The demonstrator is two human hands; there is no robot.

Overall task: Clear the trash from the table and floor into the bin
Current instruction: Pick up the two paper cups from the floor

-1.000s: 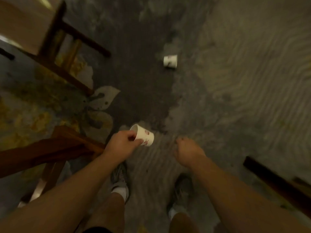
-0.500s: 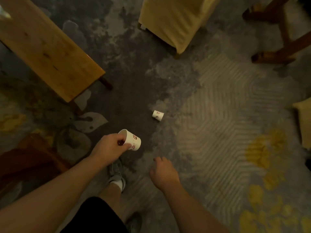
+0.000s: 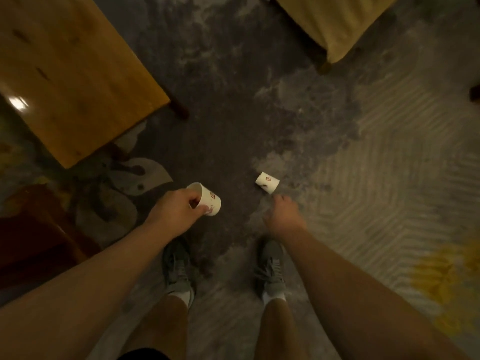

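Observation:
My left hand (image 3: 175, 213) grips a white paper cup (image 3: 209, 201) with red print, held on its side with fingers inside the rim. A second white paper cup (image 3: 267, 182) with the same print lies on its side on the dark carpet. My right hand (image 3: 284, 216) is stretched toward that cup, just below it and not touching, fingers loosely curled and holding nothing. No bin is in view.
A wooden table (image 3: 67, 74) fills the upper left, one leg (image 3: 179, 111) on the carpet. A yellow upholstered chair (image 3: 335, 24) stands at the top right. A dark red-brown chair (image 3: 33, 235) sits at the left. My shoes (image 3: 179, 271) are below my hands.
The view has closed in on the floor cup, which now lies nearer. My right hand has reached forward to just short of it. The left hand still holds its cup.

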